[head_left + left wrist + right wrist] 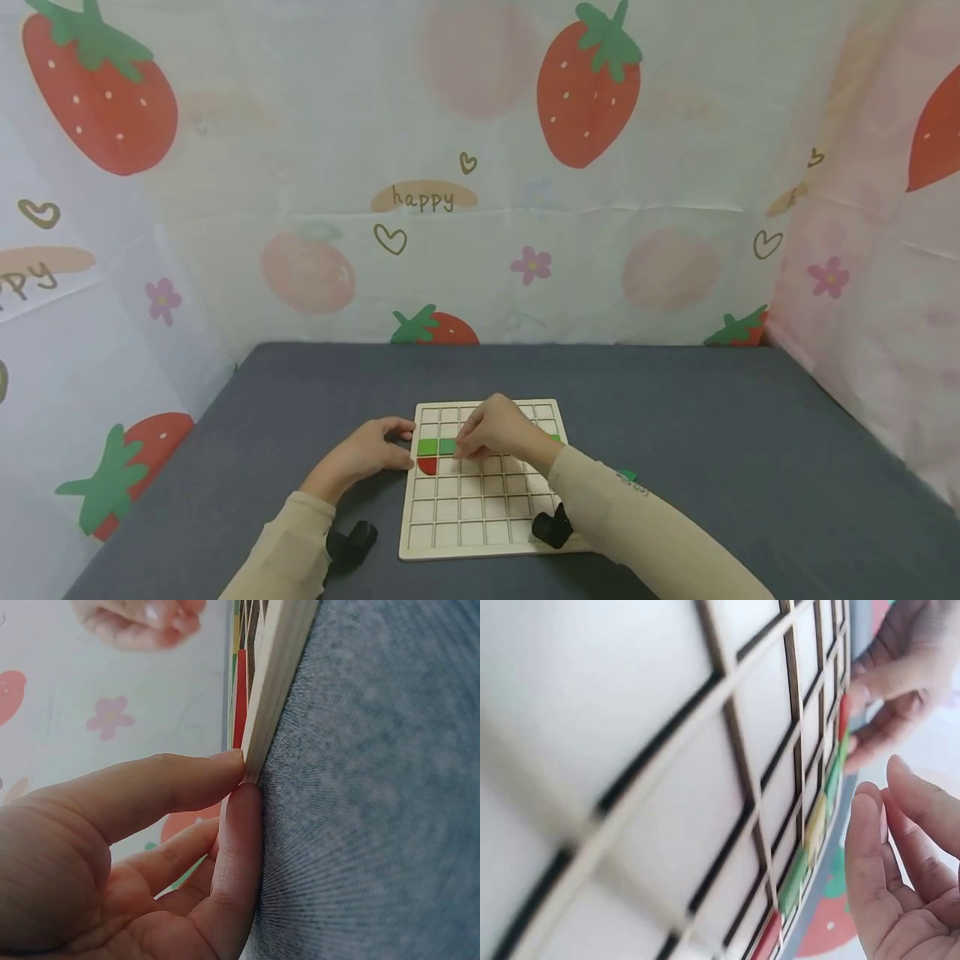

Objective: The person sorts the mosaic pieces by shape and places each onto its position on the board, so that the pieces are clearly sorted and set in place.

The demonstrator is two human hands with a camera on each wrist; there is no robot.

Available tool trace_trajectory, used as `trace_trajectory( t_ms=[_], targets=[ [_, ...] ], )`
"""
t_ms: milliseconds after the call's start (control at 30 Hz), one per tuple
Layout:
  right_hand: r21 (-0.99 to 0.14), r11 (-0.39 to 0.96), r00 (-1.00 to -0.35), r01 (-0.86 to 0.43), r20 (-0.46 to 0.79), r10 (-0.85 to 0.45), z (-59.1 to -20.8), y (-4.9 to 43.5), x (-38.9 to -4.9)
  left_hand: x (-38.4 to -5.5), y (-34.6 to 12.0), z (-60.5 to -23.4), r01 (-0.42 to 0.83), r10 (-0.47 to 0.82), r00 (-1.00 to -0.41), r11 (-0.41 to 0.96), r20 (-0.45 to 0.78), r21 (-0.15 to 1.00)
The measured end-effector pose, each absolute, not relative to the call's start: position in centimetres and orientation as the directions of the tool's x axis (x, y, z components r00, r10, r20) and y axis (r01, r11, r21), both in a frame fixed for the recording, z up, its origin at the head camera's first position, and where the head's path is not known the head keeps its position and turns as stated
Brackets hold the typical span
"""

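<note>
A pale wooden grid board [459, 533] lies on the table. The thumb and a finger of my left hand [367, 450] touch its left edge, a little apart. Beside the thumb a red rounded piece [427, 466] sits in a cell, below a light green square [427, 447] and a darker green piece [447, 447]. My right hand [498, 429] is over the board's upper middle, fingers bent downward. In the right wrist view its fingertips are close together with no piece visible between them. A yellow piece [815, 821] and another red piece [768, 937] show in the row there.
Another green piece [628, 475] lies right of the board, partly behind the right sleeve [637, 517]. Black wrist devices [351, 544] stick out by both sleeves. A dark grey cloth [697, 400] covers the table, with a strawberry-print curtain [487, 275] behind and at the sides.
</note>
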State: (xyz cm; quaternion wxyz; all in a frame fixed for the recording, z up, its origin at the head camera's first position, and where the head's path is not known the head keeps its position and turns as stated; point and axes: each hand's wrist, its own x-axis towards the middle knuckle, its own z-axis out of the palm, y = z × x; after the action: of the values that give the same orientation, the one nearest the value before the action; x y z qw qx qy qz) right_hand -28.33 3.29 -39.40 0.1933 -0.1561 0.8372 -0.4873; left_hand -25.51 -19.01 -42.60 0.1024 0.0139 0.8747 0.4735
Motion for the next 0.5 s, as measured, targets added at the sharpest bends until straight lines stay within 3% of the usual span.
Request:
trace_trajectory(
  t_ms=[500],
  targets=[
    [-0.857, 0.514, -0.906, -0.024, -0.198, -0.374, -38.0, 10.1, -28.4, -25.5, -18.9, -42.6, -0.062, 0.118, -0.981, 0.566, -0.155, 0.822]
  ],
)
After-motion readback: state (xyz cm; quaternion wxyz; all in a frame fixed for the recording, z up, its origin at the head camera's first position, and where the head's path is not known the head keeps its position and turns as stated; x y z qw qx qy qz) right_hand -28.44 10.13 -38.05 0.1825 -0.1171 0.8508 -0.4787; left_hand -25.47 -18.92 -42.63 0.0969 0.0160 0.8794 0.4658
